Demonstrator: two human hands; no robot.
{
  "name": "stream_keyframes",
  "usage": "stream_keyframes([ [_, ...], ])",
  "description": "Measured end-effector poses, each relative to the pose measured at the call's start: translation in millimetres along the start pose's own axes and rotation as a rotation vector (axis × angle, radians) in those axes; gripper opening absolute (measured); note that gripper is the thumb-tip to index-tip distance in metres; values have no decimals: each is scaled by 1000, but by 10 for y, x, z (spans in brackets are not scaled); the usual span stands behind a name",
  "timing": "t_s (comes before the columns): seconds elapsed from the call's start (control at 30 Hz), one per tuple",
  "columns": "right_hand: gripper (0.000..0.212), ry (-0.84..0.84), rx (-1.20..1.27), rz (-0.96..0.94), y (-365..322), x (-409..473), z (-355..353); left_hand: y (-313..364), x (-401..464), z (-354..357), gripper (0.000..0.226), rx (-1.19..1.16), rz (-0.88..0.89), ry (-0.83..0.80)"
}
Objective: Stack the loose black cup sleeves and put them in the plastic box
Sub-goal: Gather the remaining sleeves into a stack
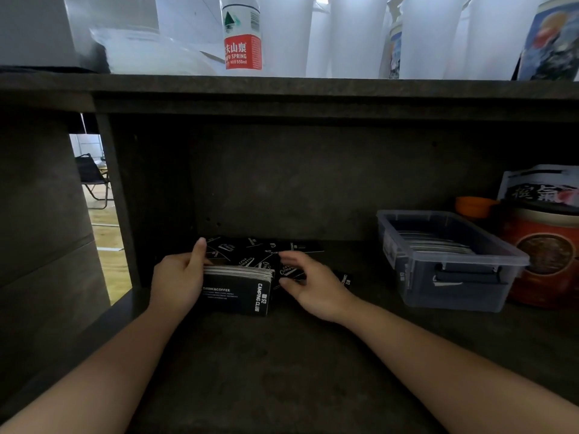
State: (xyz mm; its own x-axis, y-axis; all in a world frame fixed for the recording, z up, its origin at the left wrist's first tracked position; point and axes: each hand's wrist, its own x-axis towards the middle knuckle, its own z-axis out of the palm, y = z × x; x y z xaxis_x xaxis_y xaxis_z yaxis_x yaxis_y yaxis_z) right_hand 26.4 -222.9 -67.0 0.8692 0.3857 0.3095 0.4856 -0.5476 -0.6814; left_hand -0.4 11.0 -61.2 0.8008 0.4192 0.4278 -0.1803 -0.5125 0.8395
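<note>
The working surface is a dark wooden shelf (282, 355) recessed under a second dark board. A clear plastic box (451, 261) sits at 3 o'clock from the hands, well apart from them, open-topped, with a row of sleeves already standing on edge inside. Beyond the box, at 2 o'clock, stand an orange cup (474, 206), a red round tin (545, 255) and a printed paper packet (539, 186) with large characters that cannot be read. Nothing lies between the hands and the box.

The left hand (178, 281) grips the stack of black cup sleeves (236, 291), held on edge at shelf centre: thumb extended along the far side, the other fingers hidden behind the stack. The front sleeve reads "CAMPING CLUB" and "DRINK&COFFEE". The right hand (308, 283), just beside the stack at its 3 o'clock, has curled fingers pinching one sleeve from the loose sleeves (266, 250), which lie scattered flat at 12 o'clock against the back panel.

On the upper board stand a water bottle (242, 32) with a red label reading "SPRING" and "550ml", and columns of white cups (354, 36). At 9 o'clock, a gap shows a folding chair (92, 177) on a wooden floor.
</note>
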Motion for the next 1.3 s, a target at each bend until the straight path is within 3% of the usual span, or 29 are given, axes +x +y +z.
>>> stream_keyframes([
  [0.13,58,-243,-346,-70,52,14,26,-42,56,-50,58,62,-55,167],
  [0.27,39,50,-601,19,-27,41,-66,-65,78,-68,54,100,-56,171],
  [0.37,40,196,-762,78,41,1,-139,-69,87,-61,53,96,-58,163],
  [0.53,67,118,-558,329,28,12,-162,-86,97,-63,51,56,-52,162],
  [0.67,64,159,-455,350,-2,20,-230,-93,101,-68,49,39,-54,140],
  [0.83,49,231,-34,422,50,28,-334,-103,100,-70,49,8,-64,104],
  [0.9,56,256,-69,430,41,15,-336,-98,91,-64,49,12,-67,90],
  [0.97,78,169,-269,473,49,20,-296,-103,87,-60,48,12,-62,88],
  [1.03,87,81,-348,513,48,31,-251,-112,91,-58,48,10,-55,84],
  [1.13,71,127,-259,528,56,70,-250,-119,90,-59,49,15,-50,79],
  [1.23,32,316,34,423,99,87,-257,-105,84,-51,50,18,-47,75],
  [1.3,17,428,179,348,104,82,-273,-102,79,-47,50,27,-43,69],
])
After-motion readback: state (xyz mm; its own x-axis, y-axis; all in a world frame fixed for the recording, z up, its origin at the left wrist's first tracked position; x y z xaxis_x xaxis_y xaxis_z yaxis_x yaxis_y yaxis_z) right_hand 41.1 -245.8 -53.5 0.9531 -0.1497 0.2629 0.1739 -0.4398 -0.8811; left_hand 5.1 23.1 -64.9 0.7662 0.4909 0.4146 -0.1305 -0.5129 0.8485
